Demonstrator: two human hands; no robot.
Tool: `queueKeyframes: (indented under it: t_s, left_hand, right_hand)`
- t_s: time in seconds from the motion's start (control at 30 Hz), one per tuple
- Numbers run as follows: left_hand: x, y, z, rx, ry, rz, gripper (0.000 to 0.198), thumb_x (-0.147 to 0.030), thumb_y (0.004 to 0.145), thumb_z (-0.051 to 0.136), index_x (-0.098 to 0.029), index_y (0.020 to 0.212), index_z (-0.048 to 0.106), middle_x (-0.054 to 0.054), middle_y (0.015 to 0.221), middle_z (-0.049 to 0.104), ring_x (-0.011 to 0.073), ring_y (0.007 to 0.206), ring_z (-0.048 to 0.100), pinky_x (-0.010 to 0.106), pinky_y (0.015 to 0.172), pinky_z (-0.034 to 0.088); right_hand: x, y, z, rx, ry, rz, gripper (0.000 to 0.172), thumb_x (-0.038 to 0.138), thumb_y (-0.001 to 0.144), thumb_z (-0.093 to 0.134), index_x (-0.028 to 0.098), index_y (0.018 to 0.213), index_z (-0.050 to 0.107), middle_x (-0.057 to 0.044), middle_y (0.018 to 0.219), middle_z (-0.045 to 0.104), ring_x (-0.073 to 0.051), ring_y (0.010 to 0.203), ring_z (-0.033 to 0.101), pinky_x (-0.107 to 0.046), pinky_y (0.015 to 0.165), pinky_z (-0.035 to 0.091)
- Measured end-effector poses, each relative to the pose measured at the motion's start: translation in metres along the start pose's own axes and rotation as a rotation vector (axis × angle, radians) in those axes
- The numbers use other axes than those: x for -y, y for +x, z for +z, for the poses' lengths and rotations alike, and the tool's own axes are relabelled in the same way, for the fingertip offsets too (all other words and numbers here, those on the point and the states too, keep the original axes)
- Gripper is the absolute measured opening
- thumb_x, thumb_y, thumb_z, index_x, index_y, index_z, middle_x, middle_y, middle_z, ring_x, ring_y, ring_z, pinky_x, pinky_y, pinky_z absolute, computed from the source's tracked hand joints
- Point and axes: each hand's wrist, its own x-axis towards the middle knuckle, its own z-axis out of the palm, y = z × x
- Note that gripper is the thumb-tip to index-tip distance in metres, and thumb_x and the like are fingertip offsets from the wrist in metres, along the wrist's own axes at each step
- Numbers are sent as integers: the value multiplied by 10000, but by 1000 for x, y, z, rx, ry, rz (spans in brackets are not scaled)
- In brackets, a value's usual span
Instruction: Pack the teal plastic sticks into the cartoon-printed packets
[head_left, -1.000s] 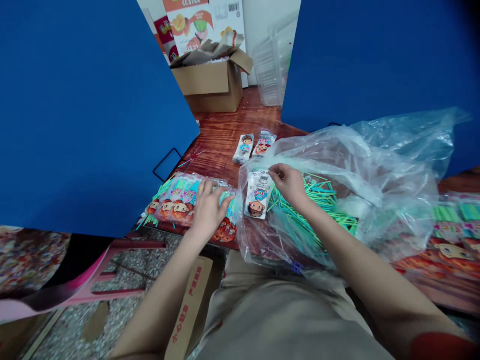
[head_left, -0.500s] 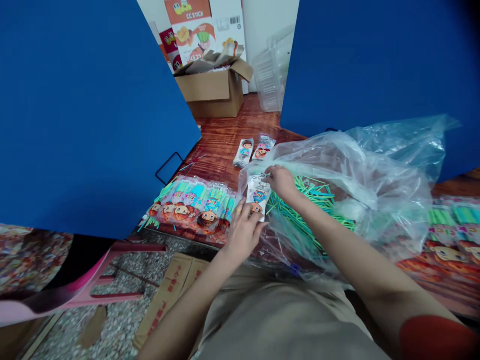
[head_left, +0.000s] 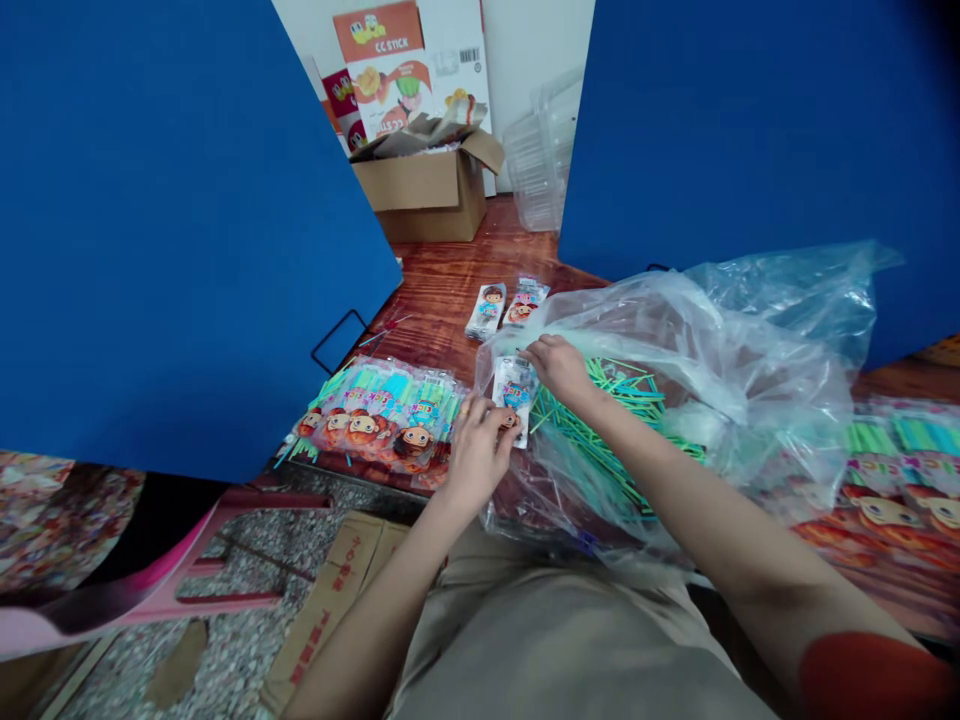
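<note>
From the near side both arms are stretching over the desk (head_left: 446, 275): the left hand (head_left: 480, 445) is gripping the near end of one white packet (head_left: 513, 388) at the bag's left edge, and the right hand (head_left: 559, 368) is bending its fingers by the far end, whether pinching I can't tell. Two small packets (head_left: 487, 310) are lying beyond; one clear bag (head_left: 780, 385) is holding countless green sticks (head_left: 622, 430).

Lime Beside Red-Brown

Thin plastic sticks (head_left: 600, 445) mix lime green and turquoise. The flat white packet (head_left: 513, 387) carries blue print and a cartoon face. Dark streaks pattern the red-brown wood-grain table (head_left: 442, 280); two tall flat panels (head_left: 187, 250) are plain blue.
</note>
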Motion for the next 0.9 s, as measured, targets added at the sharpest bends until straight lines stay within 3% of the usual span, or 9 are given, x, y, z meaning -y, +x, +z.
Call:
queueKeyframes:
  t_s: [0.17,0.27,0.4,0.57,0.67,0.77,0.9]
  left_hand:
    - [5,10,-2,-75,-2,-54,167,-266,909,605,-202,1028,702,96,1012,665,292,1122,570,479,1057,429]
    - [6,14,-3,-94,-17,-77,182,-283,905,614,-199,1043,696,96,1021,673,293,1122,576,472,1054,425]
    - [4,21,-6,-161,-82,-132,234,-322,898,630,-185,1082,678,115,1082,672,302,1163,566,464,1048,420]
    - [-11,34,-9,-270,-356,-206,453,-384,789,758,-195,1179,626,116,1160,654,267,1129,591,396,985,452]
    - [-29,37,-10,-229,-647,-302,323,-386,756,772,-178,979,665,62,954,690,203,915,648,301,834,492]
    - [-48,30,-10,-131,-816,-387,215,-370,797,713,-175,758,633,-8,690,632,133,656,582,237,654,462]
    - [-63,9,-2,-15,-831,-407,165,-317,792,697,-176,732,635,-20,667,621,124,628,557,227,621,441]
  right_hand:
    - [1,-2,-6,-35,17,-53,349,326,1016,433,187,1158,720,-128,1090,685,-266,993,589,-322,827,427]
    - [1,-2,-9,-141,140,-92,328,320,1012,442,185,1107,726,-124,1129,675,-249,1024,597,-319,876,441]
    - [6,-6,-20,-346,430,-108,328,374,1000,469,172,876,696,-92,886,675,-212,855,624,-304,806,461]
    - [26,-27,-49,-287,823,-38,340,495,943,552,191,807,622,-9,708,603,-153,658,559,-268,638,435]
    - [36,-49,-68,-262,985,-13,301,474,916,609,192,809,622,8,699,594,-137,658,548,-254,630,428]
    - [40,-74,-80,-249,1002,11,241,408,910,638,195,797,638,7,717,620,-129,665,550,-247,631,422]
    - [36,-109,-77,-223,990,85,216,379,911,636,202,786,643,9,714,635,-125,653,560,-246,627,425]
